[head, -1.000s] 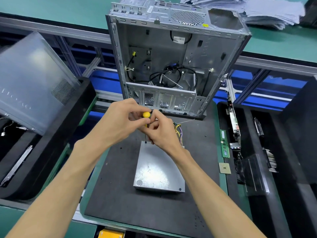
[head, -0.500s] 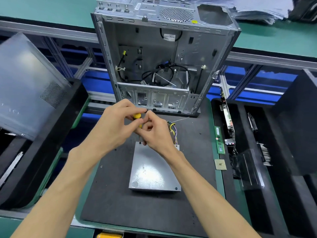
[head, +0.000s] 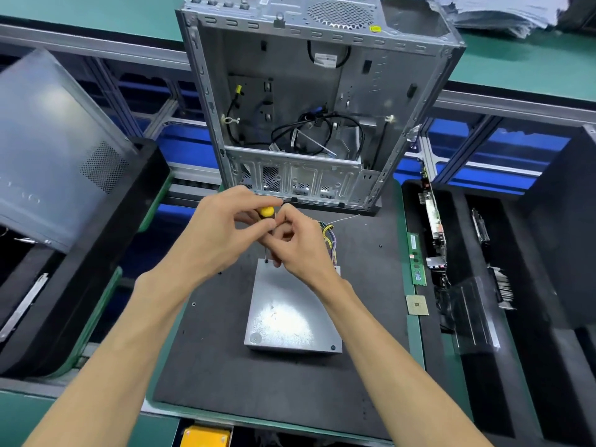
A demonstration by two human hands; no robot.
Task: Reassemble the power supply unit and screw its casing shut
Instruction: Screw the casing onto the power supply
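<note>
The power supply unit (head: 292, 309) lies flat on the dark mat of the work surface (head: 225, 375), just in front of the open computer case (head: 309, 101), with its bundle of coloured wires (head: 329, 237) trailing from the far end toward the case. Both hands meet over the unit's far left corner: the left hand (head: 222, 233) curls its fingers round the yellow-capped screwdriver (head: 267, 211), and the right hand (head: 298, 250) has its fingers bent in close against the tool's lower part, seemingly pinching the shaft to steady it, though the fingers hide exactly what they grip. The tip stands at a screw hole (head: 266, 261) near that corner. The main risk, as I judge it, is the tip slipping out of the screw head if the tool leans, which could chew the head or scratch the lid. A screw started crooked could cross-thread and leave the casing not fully shut. Nothing holds the unit down, so turning force might skate it across the mat. The wires sit near the right hand and could be pinched under the lid edge. One screw (head: 333, 347) shows at the near right corner; the other corners cannot be judged, so a seam may still be loose.
</note>
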